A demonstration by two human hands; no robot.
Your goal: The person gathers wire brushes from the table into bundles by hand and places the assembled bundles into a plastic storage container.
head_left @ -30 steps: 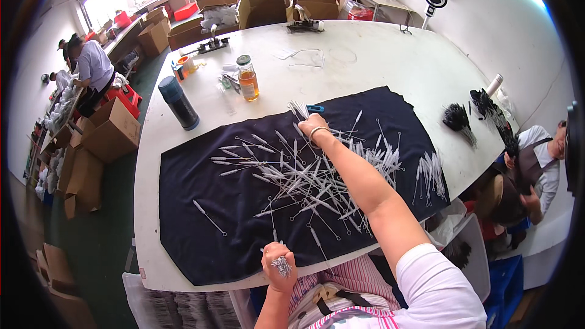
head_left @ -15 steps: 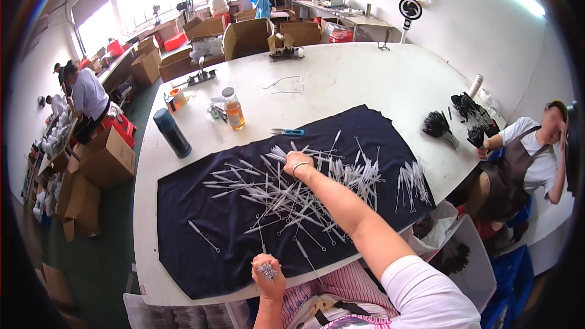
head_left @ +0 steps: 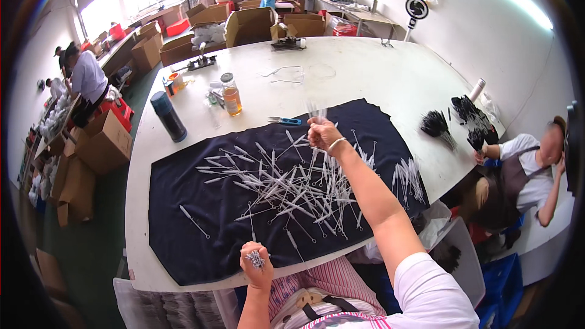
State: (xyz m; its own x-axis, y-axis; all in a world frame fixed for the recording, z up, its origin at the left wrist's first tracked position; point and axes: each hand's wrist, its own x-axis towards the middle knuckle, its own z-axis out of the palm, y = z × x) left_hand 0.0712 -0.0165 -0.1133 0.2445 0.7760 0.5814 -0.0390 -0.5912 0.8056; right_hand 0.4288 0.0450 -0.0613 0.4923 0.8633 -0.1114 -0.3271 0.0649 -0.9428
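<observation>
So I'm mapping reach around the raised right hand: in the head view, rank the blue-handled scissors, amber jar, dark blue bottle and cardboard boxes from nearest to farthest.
From the right hand:
1. Blue-handled scissors, just to its left on the table.
2. Amber jar, farther left and back.
3. Dark blue bottle, near the table's left edge.
4. Cardboard boxes, on the floor beyond the table.

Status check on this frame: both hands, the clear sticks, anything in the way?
Left hand fisted on a small bundle of clear thin plastic sticks. Right hand raised, pinching a few more. Loose pile on dark cloth. Blue-handled scissors nearby, not blocking.

Matt dark cloth (head_left: 201, 231) — clear plastic sticks (head_left: 286, 189).
</observation>
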